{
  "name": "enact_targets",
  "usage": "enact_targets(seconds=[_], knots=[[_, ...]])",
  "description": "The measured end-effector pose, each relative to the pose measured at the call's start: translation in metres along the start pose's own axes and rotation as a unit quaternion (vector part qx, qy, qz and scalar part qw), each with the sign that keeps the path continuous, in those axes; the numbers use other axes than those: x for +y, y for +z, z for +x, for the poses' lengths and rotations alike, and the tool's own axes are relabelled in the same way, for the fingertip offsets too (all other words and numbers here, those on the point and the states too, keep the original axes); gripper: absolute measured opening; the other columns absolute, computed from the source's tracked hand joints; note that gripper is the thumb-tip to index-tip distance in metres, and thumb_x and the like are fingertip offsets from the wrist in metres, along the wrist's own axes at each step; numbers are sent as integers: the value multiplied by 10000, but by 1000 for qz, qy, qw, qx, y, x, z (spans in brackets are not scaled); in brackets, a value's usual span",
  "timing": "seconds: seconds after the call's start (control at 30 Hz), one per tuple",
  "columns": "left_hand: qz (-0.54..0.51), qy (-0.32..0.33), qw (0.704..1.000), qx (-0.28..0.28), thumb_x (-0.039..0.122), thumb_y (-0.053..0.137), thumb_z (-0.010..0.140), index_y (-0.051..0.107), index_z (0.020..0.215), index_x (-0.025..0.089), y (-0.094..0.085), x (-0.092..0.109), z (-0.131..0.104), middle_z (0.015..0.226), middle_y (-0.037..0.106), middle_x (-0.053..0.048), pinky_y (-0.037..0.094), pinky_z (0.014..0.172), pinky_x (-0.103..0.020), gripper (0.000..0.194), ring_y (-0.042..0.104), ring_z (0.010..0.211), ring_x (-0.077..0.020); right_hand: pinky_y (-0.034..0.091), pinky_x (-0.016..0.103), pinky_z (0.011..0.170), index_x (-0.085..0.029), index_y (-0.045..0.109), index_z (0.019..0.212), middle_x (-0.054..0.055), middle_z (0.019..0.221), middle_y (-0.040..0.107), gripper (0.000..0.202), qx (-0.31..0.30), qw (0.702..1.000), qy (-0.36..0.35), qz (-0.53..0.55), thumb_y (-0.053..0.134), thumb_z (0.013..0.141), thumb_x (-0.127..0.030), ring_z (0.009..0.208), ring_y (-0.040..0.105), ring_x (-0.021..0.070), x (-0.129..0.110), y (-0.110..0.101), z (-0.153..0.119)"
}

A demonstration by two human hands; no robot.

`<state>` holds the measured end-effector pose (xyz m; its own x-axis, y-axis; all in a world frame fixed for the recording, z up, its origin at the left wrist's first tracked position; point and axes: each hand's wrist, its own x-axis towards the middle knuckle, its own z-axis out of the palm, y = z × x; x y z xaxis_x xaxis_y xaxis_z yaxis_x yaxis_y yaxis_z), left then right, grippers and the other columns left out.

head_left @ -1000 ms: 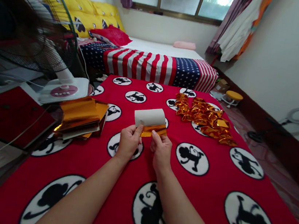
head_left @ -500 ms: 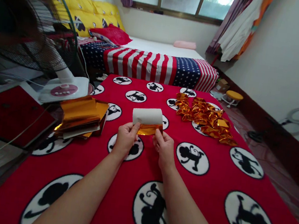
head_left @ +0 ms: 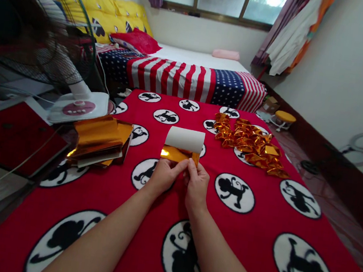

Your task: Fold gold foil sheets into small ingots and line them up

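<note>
A sheet of gold foil paper (head_left: 185, 139) is held up in front of me, its white back curving over at the top and a shiny gold strip folded up along the near edge. My left hand (head_left: 166, 174) grips that near edge, thumb stretched across toward the middle. Close beside it, my right hand (head_left: 196, 180) pinches the same edge nearer the right corner. The two thumbs nearly meet on the gold strip. Both hands' lower fingers are partly hidden behind the paper and each other.
Left of my hands lies a stack of gold foil sheets (head_left: 97, 138). To the right, several folded gold foil pieces (head_left: 250, 143) sit in rows on the red monkey-patterned cloth (head_left: 257, 217). A fan (head_left: 82, 100) stands at the left, with a bed (head_left: 182, 80) beyond.
My left hand has slid right along the paper's near edge, so the thumbs are now close together. The paper has shifted slightly right.
</note>
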<state>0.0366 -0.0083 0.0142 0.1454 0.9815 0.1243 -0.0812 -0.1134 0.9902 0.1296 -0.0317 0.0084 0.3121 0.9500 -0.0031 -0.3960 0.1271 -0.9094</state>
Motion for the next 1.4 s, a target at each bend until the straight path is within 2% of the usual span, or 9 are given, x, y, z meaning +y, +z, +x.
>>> enact_targets(seconds=[0.2, 0.4, 0.53, 0.63, 0.87, 1.03, 1.2, 1.3, 1.4], knots=[[-6, 29, 996, 84, 384, 644, 804, 447, 526, 174, -9, 1, 1, 440, 382, 65, 252, 423, -196, 400, 341, 422, -60, 194, 198, 388, -165, 556, 623, -63, 488, 481, 340, 45, 999, 1, 6, 698, 737, -451, 402, 331, 46, -2, -5, 3], [-135, 48, 967, 211, 434, 610, 832, 416, 565, 181, -24, 0, 10, 465, 379, 68, 194, 382, -191, 416, 318, 389, -51, 200, 175, 382, -171, 537, 612, -62, 500, 491, 324, 102, 994, -7, 46, 714, 709, -425, 412, 358, 48, -5, -10, 10], [-74, 11, 990, 117, 610, 499, 856, 484, 560, 166, -26, -1, 7, 454, 406, 37, 204, 393, -202, 533, 347, 402, -63, 209, 174, 384, -171, 534, 617, -63, 514, 486, 332, 80, 996, -8, 45, 725, 708, -427, 418, 351, 45, -6, -10, 10], [-3, -7, 999, 52, 636, 549, 815, 448, 523, 166, -22, -1, 6, 444, 384, 43, 212, 407, -208, 562, 324, 408, -57, 212, 180, 390, -170, 531, 615, -62, 523, 483, 339, 44, 998, -12, 31, 728, 718, -427, 425, 341, 45, -5, -8, 6], [-1, 8, 999, 47, 536, 626, 799, 468, 567, 167, -9, -2, 5, 469, 403, 60, 267, 435, -198, 465, 350, 434, -61, 159, 220, 382, -194, 498, 619, -87, 475, 382, 390, -32, 999, 25, 12, 738, 705, -489, 405, 244, 52, -1, 2, -1], [11, 37, 999, 11, 509, 573, 845, 532, 592, 160, 2, -2, -1, 504, 507, 29, 360, 488, -215, 434, 459, 483, -98, 173, 237, 400, -208, 434, 552, -83, 457, 333, 443, -19, 1000, 19, -6, 726, 715, -497, 421, 242, 60, 1, 9, -5], [79, 57, 992, 76, 485, 571, 851, 433, 533, 174, -2, 2, 0, 485, 382, 49, 277, 468, -216, 466, 344, 470, -75, 157, 228, 387, -186, 471, 533, -66, 454, 409, 434, 53, 999, -11, 6, 724, 721, -484, 400, 286, 53, -3, -2, 4], [62, 49, 990, 113, 493, 570, 851, 399, 548, 183, -10, -2, 3, 499, 333, 57, 229, 452, -221, 467, 291, 468, -69, 132, 213, 369, -194, 437, 538, -83, 453, 393, 447, 109, 992, -27, 57, 742, 696, -479, 381, 258, 44, -8, -12, 13], [29, 41, 990, 135, 500, 575, 849, 388, 570, 188, -17, -6, 5, 505, 316, 65, 203, 444, -222, 458, 262, 459, -65, 129, 198, 359, -198, 431, 580, -94, 467, 383, 470, 109, 989, -17, 97, 704, 712, -557, 369, 233, 38, -12, -19, 19]])
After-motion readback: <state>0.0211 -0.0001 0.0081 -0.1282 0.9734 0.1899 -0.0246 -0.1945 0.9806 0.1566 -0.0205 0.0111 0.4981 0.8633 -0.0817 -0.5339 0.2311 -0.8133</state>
